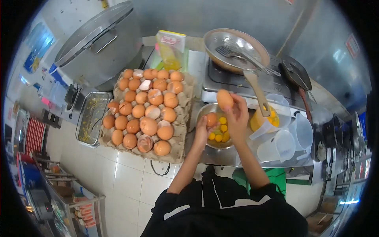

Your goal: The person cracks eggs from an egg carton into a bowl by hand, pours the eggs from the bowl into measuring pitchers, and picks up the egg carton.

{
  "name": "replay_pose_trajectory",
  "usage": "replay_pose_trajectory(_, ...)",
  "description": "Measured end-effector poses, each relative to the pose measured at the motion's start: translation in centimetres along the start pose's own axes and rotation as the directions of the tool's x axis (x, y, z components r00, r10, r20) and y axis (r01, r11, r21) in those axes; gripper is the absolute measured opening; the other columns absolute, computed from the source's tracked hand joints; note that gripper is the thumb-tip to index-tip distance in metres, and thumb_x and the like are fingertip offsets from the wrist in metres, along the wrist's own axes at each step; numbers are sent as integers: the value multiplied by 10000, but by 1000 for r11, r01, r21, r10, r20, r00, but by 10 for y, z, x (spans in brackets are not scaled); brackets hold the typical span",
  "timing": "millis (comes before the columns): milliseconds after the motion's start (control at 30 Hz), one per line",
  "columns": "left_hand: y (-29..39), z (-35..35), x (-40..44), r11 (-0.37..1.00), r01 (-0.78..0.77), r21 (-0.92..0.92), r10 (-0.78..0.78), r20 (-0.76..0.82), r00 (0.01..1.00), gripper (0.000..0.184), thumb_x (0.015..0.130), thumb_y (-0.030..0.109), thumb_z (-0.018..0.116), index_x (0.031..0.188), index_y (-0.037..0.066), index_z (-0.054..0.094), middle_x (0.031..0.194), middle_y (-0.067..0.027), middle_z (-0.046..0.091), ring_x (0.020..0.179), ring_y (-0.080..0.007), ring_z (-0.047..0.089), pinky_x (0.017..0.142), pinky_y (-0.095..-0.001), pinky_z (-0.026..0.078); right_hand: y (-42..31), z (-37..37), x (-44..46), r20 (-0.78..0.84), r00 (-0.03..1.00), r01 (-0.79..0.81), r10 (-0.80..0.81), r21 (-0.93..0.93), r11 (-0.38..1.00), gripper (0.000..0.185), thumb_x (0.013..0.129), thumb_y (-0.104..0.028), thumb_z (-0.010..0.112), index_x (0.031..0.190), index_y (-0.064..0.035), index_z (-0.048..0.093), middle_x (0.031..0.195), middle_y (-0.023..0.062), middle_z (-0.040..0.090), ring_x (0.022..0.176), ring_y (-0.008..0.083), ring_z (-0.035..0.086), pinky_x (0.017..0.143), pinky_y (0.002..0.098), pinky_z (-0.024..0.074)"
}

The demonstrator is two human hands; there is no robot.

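Over a metal bowl [215,144] with several yolks in it, my left hand [203,132] is closed around a brown egg [211,119]. My right hand [237,114] holds another brown egg [224,99] by its lower side, higher up and to the right. Both eggs look whole from here, though fingers cover part of each. To the left, a cardboard tray [173,152] bears many brown eggs and some broken shells [145,143]. Right of the bowl stands a clear pitcher [258,119] with yellow egg in it.
A pan [215,37] with a spatula [231,52] rests on the stove [209,85]. Empty plastic jugs [279,147] are at the right. A large lidded pot [102,55], a plastic bag [171,47] and a glass dish [85,136] stand near the tray.
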State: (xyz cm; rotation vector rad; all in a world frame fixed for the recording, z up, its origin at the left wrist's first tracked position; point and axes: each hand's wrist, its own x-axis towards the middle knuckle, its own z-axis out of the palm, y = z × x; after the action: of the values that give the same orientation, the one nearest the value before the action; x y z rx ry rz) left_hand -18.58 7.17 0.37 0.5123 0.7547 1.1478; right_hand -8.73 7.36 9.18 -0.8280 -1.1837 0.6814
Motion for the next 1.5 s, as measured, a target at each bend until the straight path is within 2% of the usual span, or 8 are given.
replay_pose_trajectory(133, -8, 9, 0, 983, -9, 185, -7, 84, 996, 354, 948, 364, 353, 1110, 80, 488, 1024, -58, 578, 932, -146, 565, 800, -269, 447, 28, -49, -44, 262, 962, 218, -81, -551, 806, 382, 757, -49, 661, 1111, -38, 519, 1081, 70, 565, 978, 193, 566, 785, 280, 496)
replay_pose_trajectory(333, -4, 17, 5, 902, 143, 406, -123, -76, 989, 313, 909, 330, 393, 1115, 114, 487, 1008, -42, 559, 918, -142, 555, 743, -293, 471, 39, -75, -55, -117, 702, -650, 702, 297, 700, 266, 865, -222, 551, 1087, -75, 545, 1002, 31, 589, 839, 109, 592, 619, 210, 471)
replay_pose_trajectory(567, 12, 28, 10, 606, -102, 789, -89, 194, 977, 404, 740, 180, 682, 1107, 53, 571, 767, -44, 623, 626, -81, 560, 553, -223, 456, 34, -94, -45, 123, 615, -789, 779, 81, 609, 271, 861, -213, 546, 1093, -73, 546, 892, 5, 609, 780, 84, 584, 637, 211, 455)
replay_pose_trajectory(767, 6, 20, 10, 335, -474, 815, 235, 415, 879, 386, 677, 229, 697, 1041, 118, 632, 821, -90, 656, 662, -219, 625, 604, -317, 486, 43, -104, -43, 282, 842, -418, 460, -196, 887, 383, 770, -70, 625, 1141, -63, 534, 953, 50, 597, 848, 172, 593, 736, 278, 472)
replay_pose_trajectory(933, 22, 40, -11, -92, -322, 942, 256, 335, 907, 455, 669, 242, 696, 1093, 106, 602, 862, -122, 657, 799, -224, 645, 718, -309, 490, 21, -92, -42, 339, 931, 192, 135, -769, 609, 501, 722, -37, 642, 1193, -152, 516, 1101, 130, 519, 954, 299, 550, 786, 327, 469)
replay_pose_trajectory(1100, 8, 14, -7, 345, -599, 722, 270, 535, 800, 458, 784, 275, 630, 1150, 16, 538, 1012, -159, 619, 864, -188, 621, 669, -307, 504, 31, -84, -40, 357, 845, -238, 399, -417, 877, 511, 734, -3, 643, 1210, -98, 482, 1098, 88, 535, 973, 195, 560, 789, 296, 477)
replay_pose_trajectory(1200, -2, 10, -13, 899, -253, 357, 200, 179, 963, 427, 863, 232, 552, 1207, -5, 467, 1078, -142, 576, 857, -149, 591, 637, -259, 501, 17, -53, -17, 347, 756, -539, 555, -151, 829, 472, 768, 3, 634, 1205, -47, 461, 1092, 74, 532, 969, 138, 539, 824, 286, 469)
replay_pose_trajectory(1500, -32, -8, -5, 796, -383, 469, 355, 150, 923, 370, 816, 111, 558, 1159, -6, 486, 813, -97, 599, 700, -168, 587, 582, -275, 473, -17, 218, 75, 816, 578, 364, 14, -274, 890, 446, 680, -375, 707, 1001, -81, 614, 1038, 113, 571, 968, 290, 528, 831, 378, 429)
